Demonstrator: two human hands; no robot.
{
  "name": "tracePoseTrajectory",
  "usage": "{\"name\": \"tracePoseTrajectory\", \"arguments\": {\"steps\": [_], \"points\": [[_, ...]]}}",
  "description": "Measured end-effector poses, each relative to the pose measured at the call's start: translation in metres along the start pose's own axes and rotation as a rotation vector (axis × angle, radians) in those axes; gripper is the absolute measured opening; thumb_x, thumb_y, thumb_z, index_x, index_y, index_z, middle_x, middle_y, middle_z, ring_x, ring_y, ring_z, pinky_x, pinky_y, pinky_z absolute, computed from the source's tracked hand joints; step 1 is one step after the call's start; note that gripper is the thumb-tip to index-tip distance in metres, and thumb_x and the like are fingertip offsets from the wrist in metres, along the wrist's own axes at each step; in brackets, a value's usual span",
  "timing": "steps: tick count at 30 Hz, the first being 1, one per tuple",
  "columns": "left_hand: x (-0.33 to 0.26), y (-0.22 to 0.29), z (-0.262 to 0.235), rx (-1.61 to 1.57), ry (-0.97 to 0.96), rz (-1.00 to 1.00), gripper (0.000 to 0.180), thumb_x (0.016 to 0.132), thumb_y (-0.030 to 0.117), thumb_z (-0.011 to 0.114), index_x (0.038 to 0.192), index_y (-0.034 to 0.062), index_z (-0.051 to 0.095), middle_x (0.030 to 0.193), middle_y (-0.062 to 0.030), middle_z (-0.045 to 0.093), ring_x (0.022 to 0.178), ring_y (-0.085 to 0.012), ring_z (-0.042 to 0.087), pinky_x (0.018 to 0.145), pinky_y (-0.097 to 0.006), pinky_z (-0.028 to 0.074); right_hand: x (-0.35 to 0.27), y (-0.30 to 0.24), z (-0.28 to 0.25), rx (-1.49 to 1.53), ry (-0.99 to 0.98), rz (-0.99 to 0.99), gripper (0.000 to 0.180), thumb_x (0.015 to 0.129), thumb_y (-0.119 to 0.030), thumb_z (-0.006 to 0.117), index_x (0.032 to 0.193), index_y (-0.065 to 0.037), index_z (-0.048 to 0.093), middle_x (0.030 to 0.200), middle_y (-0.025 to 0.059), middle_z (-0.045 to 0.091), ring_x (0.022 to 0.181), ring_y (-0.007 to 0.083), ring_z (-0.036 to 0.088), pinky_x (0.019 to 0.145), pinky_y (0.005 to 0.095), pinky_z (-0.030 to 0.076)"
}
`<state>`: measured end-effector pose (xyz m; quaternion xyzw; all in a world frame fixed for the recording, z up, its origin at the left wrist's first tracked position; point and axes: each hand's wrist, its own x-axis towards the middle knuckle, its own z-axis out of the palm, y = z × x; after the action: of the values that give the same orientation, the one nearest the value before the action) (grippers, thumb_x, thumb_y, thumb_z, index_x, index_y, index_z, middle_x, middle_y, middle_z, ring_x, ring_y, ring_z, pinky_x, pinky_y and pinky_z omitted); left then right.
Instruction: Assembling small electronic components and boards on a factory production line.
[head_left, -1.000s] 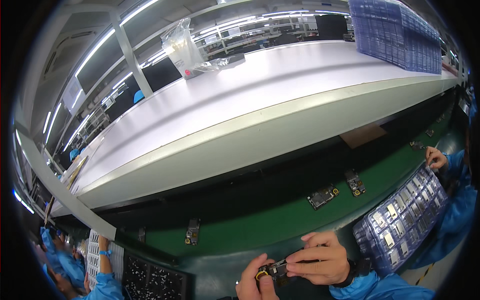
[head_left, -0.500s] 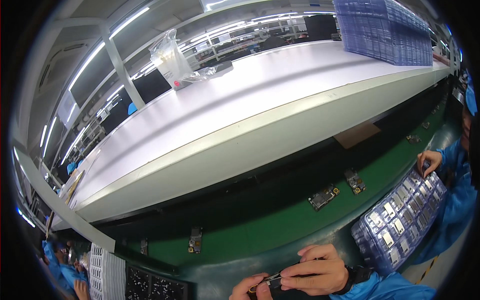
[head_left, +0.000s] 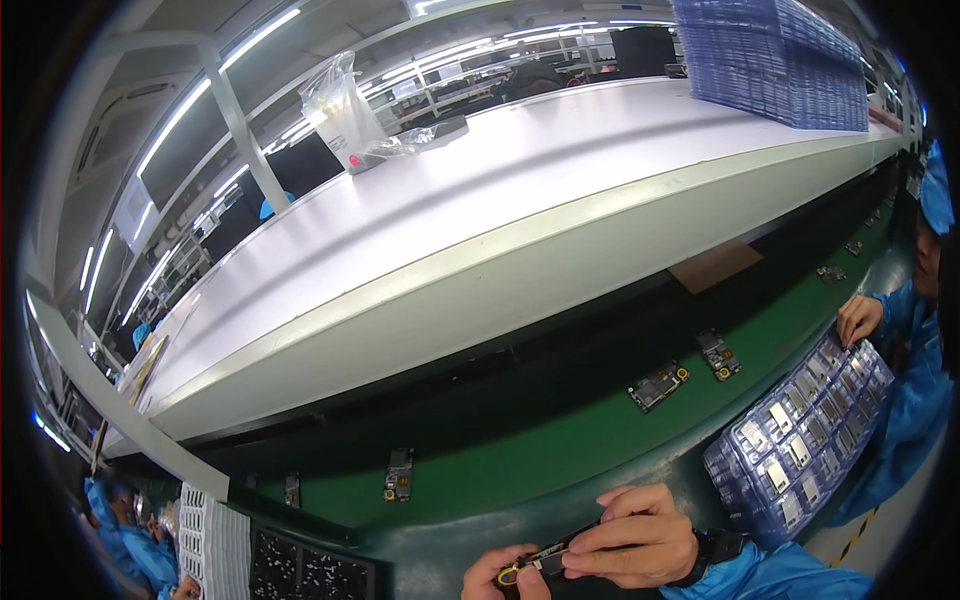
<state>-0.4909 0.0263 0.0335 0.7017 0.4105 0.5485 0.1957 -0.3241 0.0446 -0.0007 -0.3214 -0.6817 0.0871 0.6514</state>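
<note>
At the lower edge, my left hand (head_left: 492, 572) is closed on the left end of a small dark circuit board (head_left: 550, 562) with a yellow ring at its corner. My right hand (head_left: 645, 540) grips the other end, its fingers pressed together along the upper side. The right palm and fingers cover much of that end. Similar circuit boards lie on the green conveyor belt beyond: one (head_left: 657, 389) with a yellow ring, another (head_left: 718, 356) beside it, and one (head_left: 398, 475) farther left.
A clear blister tray (head_left: 800, 440) of silvery parts stands to my right, with a co-worker's hand (head_left: 860, 320) over it. A white shelf (head_left: 520, 170) carries stacked blue trays (head_left: 770, 70) and a plastic bag (head_left: 345, 120). Lower left are a black tray (head_left: 300, 568) and white trays (head_left: 205, 545).
The boards on the belt have shifted slightly to the right. My hands stay nearly in place, and the held board shows a little more of its yellow ring. The co-worker's hand has dipped slightly.
</note>
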Motion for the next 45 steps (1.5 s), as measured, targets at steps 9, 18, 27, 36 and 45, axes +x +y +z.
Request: {"name": "tracePoseTrajectory", "arguments": {"steps": [9, 18, 27, 36, 45], "points": [[-0.004, -0.009, 0.006, -0.092, 0.063, -0.05, 0.018, 0.098, 0.002, 0.057, 0.114, -0.001, 0.052, 0.103, -0.0133, 0.064, 0.079, -0.0111, 0.057, 0.073, -0.022, 0.047, 0.0, 0.006, 0.0, -0.02, -0.034, -0.051, 0.028, 0.069, -0.019, 0.087, 0.096, -0.023, 0.081, 0.104, -0.0116, 0.072, 0.094, 0.0133, 0.052, 0.088, 0.0325, 0.053], [-0.005, -0.008, 0.007, -0.071, 0.086, -0.037, 0.019, 0.097, 0.0, 0.057, 0.114, -0.0013, 0.052, 0.103, -0.0137, 0.065, 0.078, -0.0098, 0.056, 0.072, -0.022, 0.047, 0.001, 0.007, 0.003, -0.026, -0.03, -0.046, 0.028, 0.069, -0.021, 0.088, 0.096, -0.023, 0.081, 0.102, -0.0118, 0.072, 0.094, 0.0144, 0.052, 0.089, 0.0325, 0.053], [-0.002, -0.009, 0.004, -0.016, 0.096, -0.079, 0.016, 0.095, -0.001, 0.06, 0.109, -0.0004, 0.054, 0.096, -0.0072, 0.061, 0.075, -0.0069, 0.05, 0.069, -0.02, 0.044, 0.003, 0.0, 0.01, -0.074, -0.013, -0.031, 0.026, 0.071, -0.023, 0.086, 0.096, -0.024, 0.08, 0.101, -0.0069, 0.072, 0.097, 0.0167, 0.052, 0.089, 0.0321, 0.052], [0.018, -0.006, -0.007, 0.205, -0.072, 0.114, 0.023, 0.091, 0.006, 0.069, 0.11, -0.0033, 0.058, 0.086, -0.0096, 0.065, 0.069, -0.012, 0.057, 0.064, -0.025, 0.048, 0.005, 0.008, -0.001, 0.304, -0.071, 0.319, 0.03, 0.078, -0.007, 0.082, 0.106, -0.004, 0.074, 0.085, 0.0109, 0.07, 0.07, 0.0208, 0.066, 0.064, 0.0279, 0.051], [0.037, -0.001, -0.009, 0.26, -0.355, -0.079, 0.035, 0.084, 0.001, 0.072, 0.118, -0.0001, 0.065, 0.079, -0.0115, 0.065, 0.065, -0.0161, 0.059, 0.061, -0.027, 0.048, 0.007, 0.037, -0.01, 0.361, -0.385, 0.388, 0.016, 0.088, -0.018, 0.074, 0.097, -0.005, 0.072, 0.079, 0.0077, 0.068, 0.069, 0.0186, 0.065, 0.062, 0.0304, 0.051]]}}
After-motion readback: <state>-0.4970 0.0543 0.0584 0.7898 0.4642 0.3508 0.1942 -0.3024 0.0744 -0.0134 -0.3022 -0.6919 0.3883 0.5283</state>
